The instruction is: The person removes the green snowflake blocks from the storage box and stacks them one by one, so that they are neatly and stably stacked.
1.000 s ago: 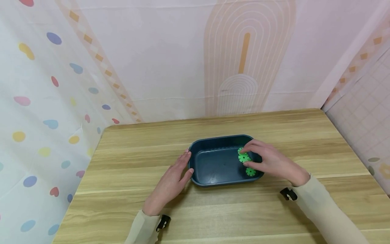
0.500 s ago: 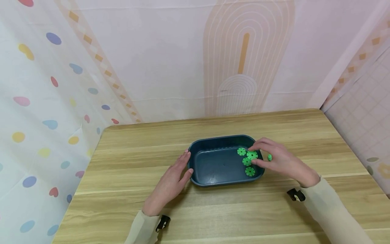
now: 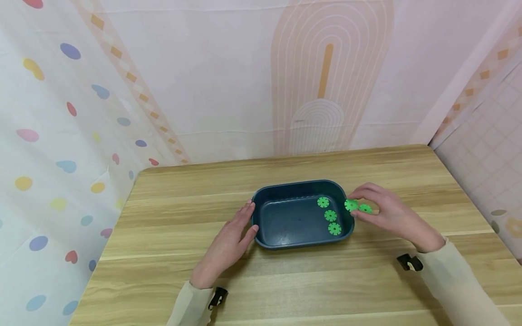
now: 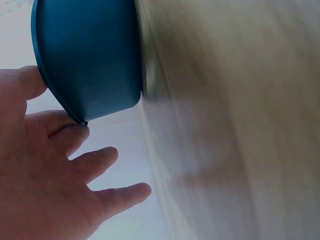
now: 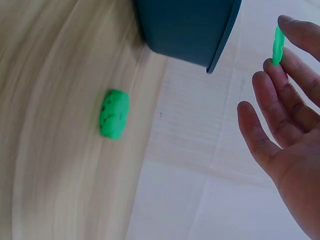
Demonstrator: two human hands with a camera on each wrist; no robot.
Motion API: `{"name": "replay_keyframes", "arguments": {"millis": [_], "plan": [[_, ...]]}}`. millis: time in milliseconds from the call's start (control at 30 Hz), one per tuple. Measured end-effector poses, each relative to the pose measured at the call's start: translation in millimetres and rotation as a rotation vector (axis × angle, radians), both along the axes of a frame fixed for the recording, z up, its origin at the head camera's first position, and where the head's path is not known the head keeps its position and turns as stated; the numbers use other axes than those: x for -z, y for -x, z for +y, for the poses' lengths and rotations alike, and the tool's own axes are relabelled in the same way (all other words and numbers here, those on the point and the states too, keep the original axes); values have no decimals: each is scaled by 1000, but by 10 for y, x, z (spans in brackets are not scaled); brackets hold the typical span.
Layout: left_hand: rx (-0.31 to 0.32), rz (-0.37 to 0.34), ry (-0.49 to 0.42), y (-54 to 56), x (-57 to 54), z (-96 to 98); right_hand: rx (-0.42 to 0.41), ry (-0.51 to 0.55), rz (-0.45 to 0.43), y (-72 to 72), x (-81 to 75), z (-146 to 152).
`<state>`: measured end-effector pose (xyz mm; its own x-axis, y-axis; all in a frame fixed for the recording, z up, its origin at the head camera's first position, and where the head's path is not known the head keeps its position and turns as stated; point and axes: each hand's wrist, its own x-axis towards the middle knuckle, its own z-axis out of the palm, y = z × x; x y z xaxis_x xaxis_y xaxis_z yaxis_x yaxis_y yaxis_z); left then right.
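Observation:
A dark blue rectangular bin [image 3: 285, 219] with rounded corners sits on the table. Three green snowflake discs, notched round the edge, lie along its right end; one disc [image 3: 334, 228] is nearest the front. My left hand [image 3: 229, 244] rests on the bin's left rim, fingers mostly straight and the lower ones free in the left wrist view. My right hand [image 3: 389, 210] pinches another green snowflake disc [image 5: 278, 46] between thumb and fingertips, above the table just past the right rim. Below this hand, a short stack of green discs [image 5: 114, 114] stands on the table beside the bin.
The wood-grain table [image 3: 171, 244] runs back to a patterned cloth [image 3: 228, 90] hanging behind it. More cloth hangs at the left and right sides. A black strap clip [image 3: 409, 262] shows at the right sleeve, with another [image 3: 219, 297] at the left.
My right hand has moved right, carrying the pinched disc from inside the bin out past its right rim. The stack beside the bin has come into view. My left hand has stayed put.

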<state>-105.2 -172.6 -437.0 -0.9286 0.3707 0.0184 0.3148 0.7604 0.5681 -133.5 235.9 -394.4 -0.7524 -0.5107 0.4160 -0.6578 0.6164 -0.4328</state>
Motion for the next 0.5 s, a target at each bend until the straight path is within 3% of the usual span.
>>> {"name": "replay_keyframes", "arguments": {"millis": [500], "plan": [[-2, -2, 7, -2, 2, -4, 49, -12, -15, -12, 59, 167]]}}
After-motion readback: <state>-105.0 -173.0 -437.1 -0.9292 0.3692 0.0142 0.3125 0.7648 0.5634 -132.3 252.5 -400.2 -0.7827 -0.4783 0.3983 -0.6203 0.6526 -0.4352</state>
